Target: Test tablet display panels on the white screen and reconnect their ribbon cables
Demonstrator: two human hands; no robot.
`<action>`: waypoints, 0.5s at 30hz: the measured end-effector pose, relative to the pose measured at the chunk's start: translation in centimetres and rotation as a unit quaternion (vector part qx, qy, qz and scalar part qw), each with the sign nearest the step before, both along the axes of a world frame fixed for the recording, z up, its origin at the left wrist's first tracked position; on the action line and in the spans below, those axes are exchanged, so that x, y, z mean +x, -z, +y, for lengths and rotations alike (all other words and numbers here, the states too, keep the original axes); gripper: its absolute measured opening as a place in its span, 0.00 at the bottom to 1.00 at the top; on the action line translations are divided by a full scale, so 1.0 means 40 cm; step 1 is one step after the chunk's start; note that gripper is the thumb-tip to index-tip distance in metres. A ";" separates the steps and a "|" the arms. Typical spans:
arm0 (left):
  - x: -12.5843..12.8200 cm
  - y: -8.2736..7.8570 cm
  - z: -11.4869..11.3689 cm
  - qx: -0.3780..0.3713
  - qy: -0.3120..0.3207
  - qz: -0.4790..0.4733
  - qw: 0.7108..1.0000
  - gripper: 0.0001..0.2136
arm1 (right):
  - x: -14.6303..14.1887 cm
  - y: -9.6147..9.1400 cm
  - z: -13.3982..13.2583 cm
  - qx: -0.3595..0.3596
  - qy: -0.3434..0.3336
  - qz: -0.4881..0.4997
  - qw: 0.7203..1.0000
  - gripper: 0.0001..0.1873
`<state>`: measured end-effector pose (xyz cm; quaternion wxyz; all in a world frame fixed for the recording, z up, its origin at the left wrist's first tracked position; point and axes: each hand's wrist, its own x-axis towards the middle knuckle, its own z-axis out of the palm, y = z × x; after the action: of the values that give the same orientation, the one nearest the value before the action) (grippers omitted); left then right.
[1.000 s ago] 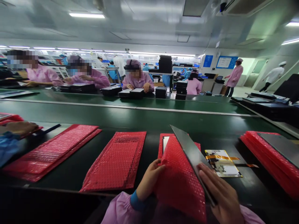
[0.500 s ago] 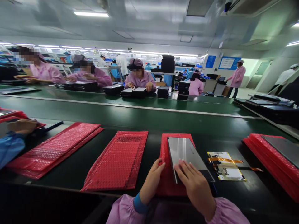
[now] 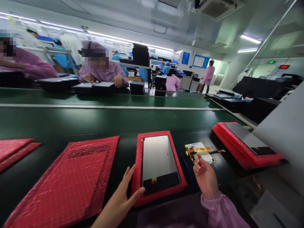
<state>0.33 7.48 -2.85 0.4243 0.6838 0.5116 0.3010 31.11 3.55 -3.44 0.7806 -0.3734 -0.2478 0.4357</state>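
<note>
A flat display panel (image 3: pixel 160 155) with a silvery face and a black lower strip lies on a red bubble-wrap bag (image 3: pixel 171 139) in front of me. My left hand (image 3: pixel 123 193) is at the panel's lower left, thumb and fingers apart, with the thumb at the corner. Right of the bag, my right hand (image 3: pixel 206 177) is closed, its fingertips together at the near side of thin white-and-yellow parts (image 3: pixel 197 146) with orange flex cables (image 3: pixel 196 151). Whatever those fingertips may hold is too small to make out. A dark blue stick-like tool (image 3: pixel 187 166) lies between bag and parts.
Another red bubble-wrap bag (image 3: pixel 71 177) lies to the left, with more bags (image 3: pixel 14 150) beyond it. At right, a stack of red bags (image 3: pixel 232 147) carries a second panel (image 3: pixel 247 136). Across the green bench (image 3: pixel 118 122), a co-worker (image 3: pixel 114 71) handles dark flat items.
The view has swung right. My right hand has left the panel and moved to the flex-cable parts. The panel now lies squarer on its bag, and my left hand has opened beside it.
</note>
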 end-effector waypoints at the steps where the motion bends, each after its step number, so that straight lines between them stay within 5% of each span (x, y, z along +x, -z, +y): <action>1: -0.001 0.008 0.000 0.003 0.019 0.016 1.000 0.44 | 0.022 0.000 0.015 -0.003 0.000 -0.010 1.000 0.10; 5: 0.014 0.014 -0.004 -0.004 0.077 0.032 0.996 0.44 | 0.069 -0.026 0.056 -0.008 -0.022 -0.049 0.999 0.12; 10: 0.023 -0.042 -0.018 0.037 -0.036 -0.007 0.999 0.39 | 0.003 -0.073 0.020 -0.037 -0.080 -0.136 0.987 0.15; 13: 0.031 -0.083 -0.039 -0.018 -0.019 -0.103 0.994 0.32 | -0.084 -0.085 -0.024 -0.074 -0.179 -0.208 0.959 0.15; 15: 0.044 -0.103 -0.055 -0.102 0.030 -0.185 0.977 0.32 | -0.140 -0.083 -0.046 -0.068 -0.219 -0.341 0.911 0.14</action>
<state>2.09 5.27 1.25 0.5879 0.5848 0.4315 0.3552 25.52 1.70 -0.10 0.5058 -0.4879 -0.5446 0.4577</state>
